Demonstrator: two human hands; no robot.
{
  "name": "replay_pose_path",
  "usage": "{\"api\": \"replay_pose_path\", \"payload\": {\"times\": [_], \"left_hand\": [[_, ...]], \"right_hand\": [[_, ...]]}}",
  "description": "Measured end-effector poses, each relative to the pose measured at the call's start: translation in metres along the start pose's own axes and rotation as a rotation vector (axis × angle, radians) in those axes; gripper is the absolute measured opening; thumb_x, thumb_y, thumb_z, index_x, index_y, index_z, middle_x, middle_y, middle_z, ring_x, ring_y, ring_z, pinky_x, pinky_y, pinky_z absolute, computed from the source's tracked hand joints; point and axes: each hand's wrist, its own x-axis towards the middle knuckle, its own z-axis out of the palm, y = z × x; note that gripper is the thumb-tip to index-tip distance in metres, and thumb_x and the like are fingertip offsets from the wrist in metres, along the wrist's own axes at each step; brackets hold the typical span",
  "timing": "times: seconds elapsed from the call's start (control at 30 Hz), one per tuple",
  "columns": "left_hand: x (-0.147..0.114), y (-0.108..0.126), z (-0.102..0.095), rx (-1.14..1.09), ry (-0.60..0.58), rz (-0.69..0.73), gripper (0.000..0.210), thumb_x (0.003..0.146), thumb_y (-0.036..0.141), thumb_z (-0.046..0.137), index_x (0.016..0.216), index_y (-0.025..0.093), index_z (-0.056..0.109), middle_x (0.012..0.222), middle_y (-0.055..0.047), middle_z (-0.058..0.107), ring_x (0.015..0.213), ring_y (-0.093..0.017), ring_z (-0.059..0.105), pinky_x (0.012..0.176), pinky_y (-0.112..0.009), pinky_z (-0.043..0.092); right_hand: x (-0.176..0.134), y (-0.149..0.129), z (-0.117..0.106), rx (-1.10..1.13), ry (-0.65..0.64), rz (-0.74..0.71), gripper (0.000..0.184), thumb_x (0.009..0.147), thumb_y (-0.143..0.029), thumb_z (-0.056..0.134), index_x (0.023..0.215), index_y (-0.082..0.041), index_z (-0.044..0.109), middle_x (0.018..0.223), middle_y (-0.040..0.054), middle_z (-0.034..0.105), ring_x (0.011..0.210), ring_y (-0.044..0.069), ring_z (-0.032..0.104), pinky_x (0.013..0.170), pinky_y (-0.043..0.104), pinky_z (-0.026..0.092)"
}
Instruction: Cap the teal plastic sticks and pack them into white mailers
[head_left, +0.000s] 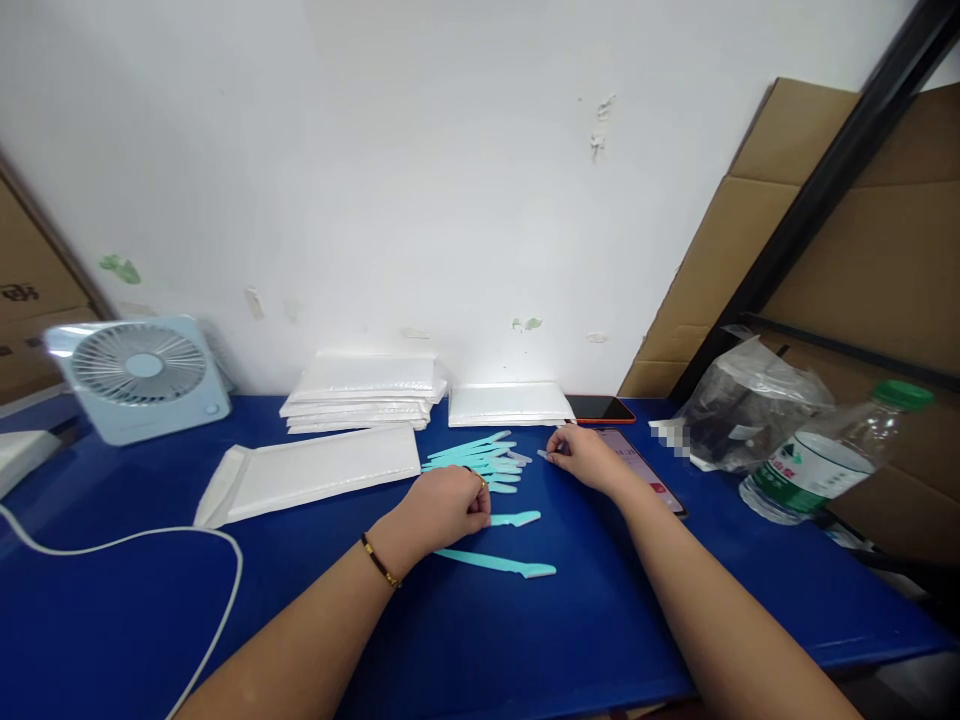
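Observation:
My left hand, with a ring and a bracelet, is closed on the handle of a turquoise eyebrow razor, whose head points right. Nearer to me lies another turquoise razor, apart from the others. A fanned pile of similar razors rests just beyond my left fingers, partly hidden by that hand. My right hand pinches a small, clear plastic blade cover to the right of the pile. A few more clear bits lie at the pile's right end.
White padded envelopes are stacked at the wall, with a single one in front and more to the right. Two phones, a bagged item and a bottle stand right; a fan and cable left.

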Motion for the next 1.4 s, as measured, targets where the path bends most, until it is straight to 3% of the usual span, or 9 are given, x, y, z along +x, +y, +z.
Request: {"api": "replay_pose_path", "payload": {"times": [0.13,0.23,0.3,0.67,1.17,1.4], "left_hand": [[0.003,-0.004,-0.001,0.075,0.101,-0.106,0.009,0.074,0.024,0.054,0.07,0.021,0.061,0.076,0.0,0.063,0.066,-0.013,0.054,0.052,-0.022,0.032],[0.004,-0.008,-0.001,0.072,0.127,-0.126,0.009,0.074,0.024,0.053,0.07,0.021,0.061,0.075,0.0,0.063,0.066,-0.013,0.054,0.051,-0.021,0.032],[0.004,-0.009,-0.001,0.079,0.135,-0.117,0.009,0.074,0.024,0.053,0.071,0.021,0.061,0.075,0.0,0.063,0.066,-0.013,0.055,0.051,-0.021,0.032],[0.003,0.004,-0.004,0.384,0.108,-0.02,0.021,0.073,0.016,0.045,0.069,0.019,0.065,0.074,-0.005,0.066,0.064,-0.017,0.059,0.055,-0.024,0.038],[0.006,-0.004,-0.001,0.332,0.124,-0.029,0.02,0.073,0.02,0.046,0.071,0.022,0.066,0.074,-0.003,0.066,0.064,-0.016,0.059,0.055,-0.023,0.037],[0.002,-0.003,-0.004,0.247,0.134,-0.009,0.017,0.075,0.023,0.049,0.08,0.023,0.065,0.08,-0.002,0.065,0.074,-0.016,0.058,0.06,-0.023,0.038]], "right_hand": [[-0.006,-0.002,-0.006,0.148,-0.14,0.026,0.008,0.069,-0.021,0.058,0.075,-0.017,0.062,0.073,0.0031,0.065,0.064,0.014,0.057,0.055,0.021,0.039],[-0.012,-0.006,-0.011,0.273,-0.302,-0.053,0.011,0.067,-0.018,0.057,0.076,-0.017,0.062,0.068,0.0021,0.065,0.059,0.013,0.057,0.052,0.02,0.04],[-0.013,-0.01,-0.012,0.289,-0.332,-0.107,0.011,0.066,-0.021,0.059,0.076,-0.017,0.064,0.07,0.0024,0.066,0.061,0.013,0.058,0.054,0.021,0.042],[-0.016,-0.017,-0.015,0.204,-0.309,-0.275,0.012,0.067,-0.026,0.062,0.071,-0.017,0.069,0.074,0.0028,0.067,0.064,0.013,0.059,0.057,0.021,0.042],[-0.019,-0.041,0.001,0.119,-0.19,-0.483,0.011,0.074,-0.016,0.057,0.075,-0.018,0.068,0.076,0.002,0.062,0.065,0.011,0.056,0.059,0.02,0.041],[-0.023,-0.05,-0.003,0.184,-0.182,-0.459,0.015,0.077,-0.017,0.054,0.079,-0.019,0.068,0.078,0.0022,0.064,0.067,0.012,0.057,0.061,0.02,0.041]]}}
